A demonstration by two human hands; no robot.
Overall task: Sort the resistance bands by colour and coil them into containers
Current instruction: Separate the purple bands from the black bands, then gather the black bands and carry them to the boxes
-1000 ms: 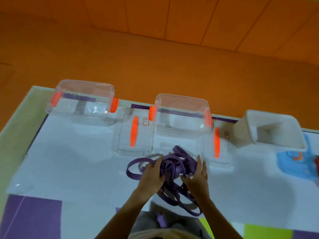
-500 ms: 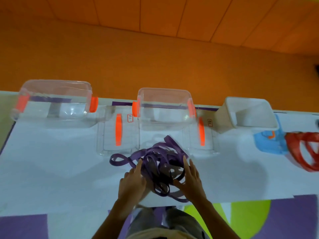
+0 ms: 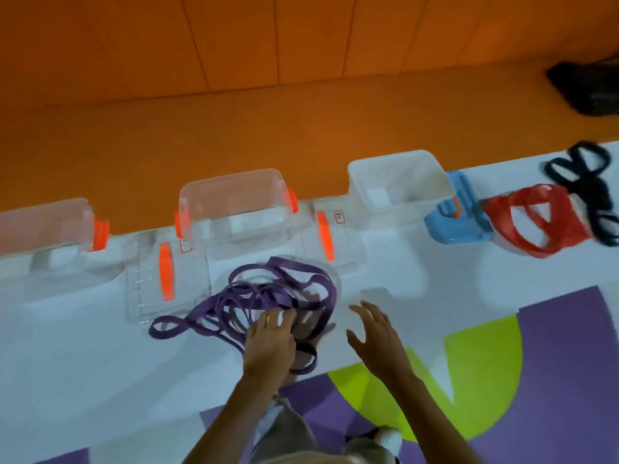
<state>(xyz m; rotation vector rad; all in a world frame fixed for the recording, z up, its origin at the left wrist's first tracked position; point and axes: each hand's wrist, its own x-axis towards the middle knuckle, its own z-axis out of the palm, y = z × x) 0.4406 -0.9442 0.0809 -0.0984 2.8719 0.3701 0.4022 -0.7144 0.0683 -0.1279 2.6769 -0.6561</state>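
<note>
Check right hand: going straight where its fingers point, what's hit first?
Probably the purple bands, at their right-side loop: the open right hand points forward and slightly left at it. If it passes over, the clear lid behind is next. Height is unclear.

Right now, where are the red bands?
In the head view, the red bands lie toward the far right of the white table, between the blue lid and the black bands.

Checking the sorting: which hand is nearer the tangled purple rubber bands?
Left. The left hand lies on the tangled purple rubber bands; the right hand hovers open to their right, apart.
</note>
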